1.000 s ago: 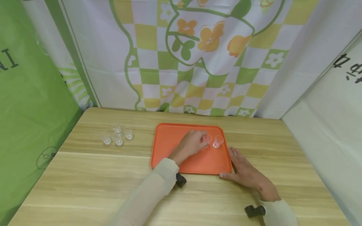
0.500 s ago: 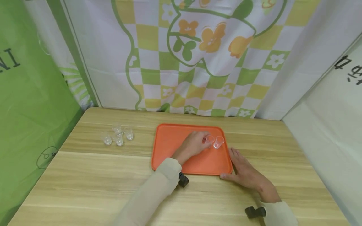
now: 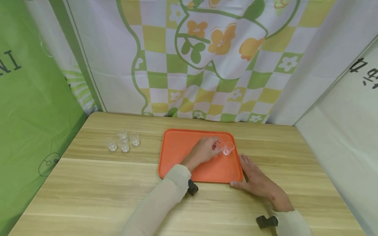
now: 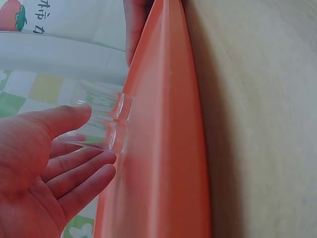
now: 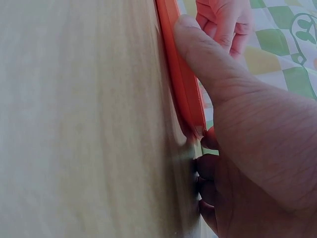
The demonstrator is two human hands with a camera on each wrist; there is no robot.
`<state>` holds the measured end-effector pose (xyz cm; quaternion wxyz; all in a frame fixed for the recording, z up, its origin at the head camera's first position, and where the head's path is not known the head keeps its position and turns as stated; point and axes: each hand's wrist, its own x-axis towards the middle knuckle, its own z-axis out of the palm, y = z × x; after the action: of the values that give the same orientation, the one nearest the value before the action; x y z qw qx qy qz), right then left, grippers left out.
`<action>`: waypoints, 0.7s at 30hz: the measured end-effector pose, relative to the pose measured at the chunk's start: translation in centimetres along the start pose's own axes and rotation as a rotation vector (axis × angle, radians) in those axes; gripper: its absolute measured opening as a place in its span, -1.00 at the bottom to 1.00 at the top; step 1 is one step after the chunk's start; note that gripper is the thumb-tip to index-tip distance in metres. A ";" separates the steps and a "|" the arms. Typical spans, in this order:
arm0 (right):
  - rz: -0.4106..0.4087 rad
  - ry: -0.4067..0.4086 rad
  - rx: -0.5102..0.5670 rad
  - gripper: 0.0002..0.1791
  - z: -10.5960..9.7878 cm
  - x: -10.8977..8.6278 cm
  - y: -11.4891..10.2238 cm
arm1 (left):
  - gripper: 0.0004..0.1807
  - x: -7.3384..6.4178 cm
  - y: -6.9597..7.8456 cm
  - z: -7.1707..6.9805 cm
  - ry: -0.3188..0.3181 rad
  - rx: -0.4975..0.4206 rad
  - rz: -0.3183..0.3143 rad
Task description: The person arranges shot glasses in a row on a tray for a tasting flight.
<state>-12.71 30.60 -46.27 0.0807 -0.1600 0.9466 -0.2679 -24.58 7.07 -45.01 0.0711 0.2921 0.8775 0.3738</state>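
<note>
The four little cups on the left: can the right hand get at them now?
Probably not easily: the right hand touches the tray, and the left arm lies between that hand and the cups.

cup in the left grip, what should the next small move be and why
Probably ease the left grip open and draw it back from the held cup: its base appears down on the orange tray, close beside the second cup, while four more cups stand on the table to the tray's left.
</note>
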 end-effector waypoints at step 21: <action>0.006 0.005 -0.012 0.24 0.1 0.0 0.1 | -0.65 0.2 0.0 0.3 -0.013 -0.034 -0.019</action>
<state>-12.76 30.65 -46.37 0.0784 -0.1571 0.9488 -0.2625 -24.64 7.32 -45.19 0.0852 0.2851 0.8732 0.3860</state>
